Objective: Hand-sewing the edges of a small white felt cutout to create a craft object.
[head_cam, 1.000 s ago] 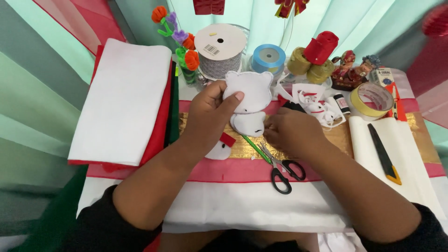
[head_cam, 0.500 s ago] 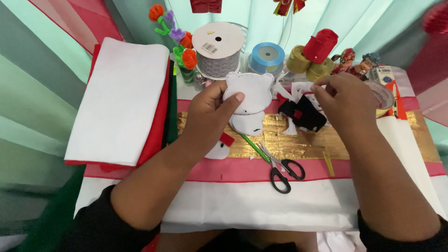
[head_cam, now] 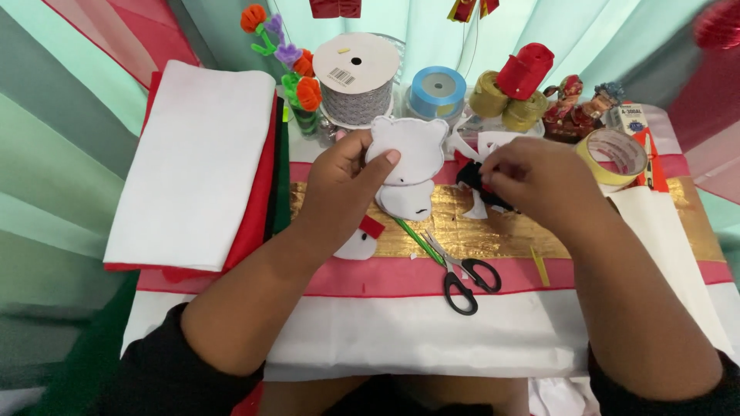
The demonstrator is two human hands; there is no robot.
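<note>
Head view: the left hand pinches a white felt bear shape upright — thumb across its front, the cutout rising above the knuckles over the gold strip. Just right, the right hand curls its fingertips down onto a small black felt piece. Black-handled scissors lie below, between both hands — untouched.

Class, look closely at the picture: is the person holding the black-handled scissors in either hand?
No: the scissors lie on the table, while the left hand holds a white felt figure and the right hand touches felt scraps.

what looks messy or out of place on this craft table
Little stands out. The scissors lie open on the cloth, blades toward the left hand, and small white felt scraps are scattered by the right hand.
</note>
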